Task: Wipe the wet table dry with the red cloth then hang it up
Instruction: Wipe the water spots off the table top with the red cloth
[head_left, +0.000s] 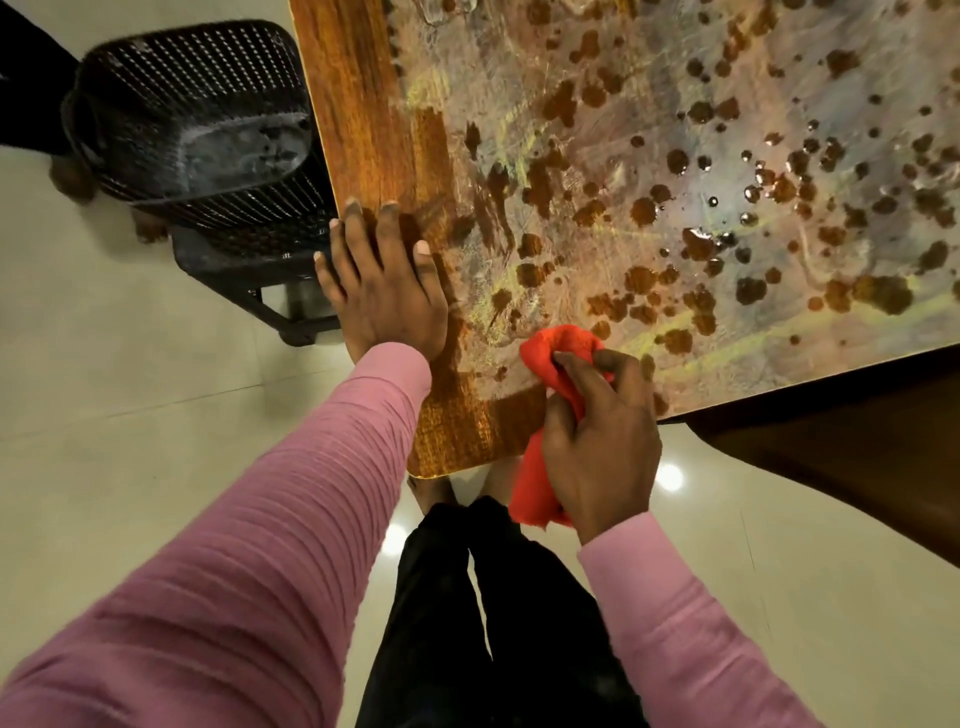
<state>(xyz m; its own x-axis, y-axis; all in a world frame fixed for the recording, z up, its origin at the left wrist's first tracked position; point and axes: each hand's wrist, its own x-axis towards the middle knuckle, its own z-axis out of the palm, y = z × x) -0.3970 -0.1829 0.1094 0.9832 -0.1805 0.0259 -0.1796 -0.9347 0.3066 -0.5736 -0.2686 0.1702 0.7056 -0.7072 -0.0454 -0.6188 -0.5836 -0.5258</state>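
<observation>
Right hand (597, 441) gripped bunched red cloth (556, 358) at table (363, 130) near corner. Left hand (384, 291) flat, fingers spread, braced on left edge. Droplets (753, 197) covered far surface. Advice: spread cloth wider, overlapping strokes outward.

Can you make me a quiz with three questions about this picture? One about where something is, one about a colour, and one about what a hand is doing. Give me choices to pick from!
1. Where is the black chair?
A. Beside the table's left edge
B. On top of the table
C. Behind the person

2. What colour are the sleeves?
A. Green
B. Pink
C. White

3. What is the right hand doing?
A. Lying flat and empty
B. Pointing at the chair
C. Gripping the red cloth

Answers:
1 A, the chair stands right next to the table's left edge.
2 B, both arms are in pink.
3 C, its fingers curl round the cloth at the table's near edge, while the left hand lies flat on the table.
</observation>
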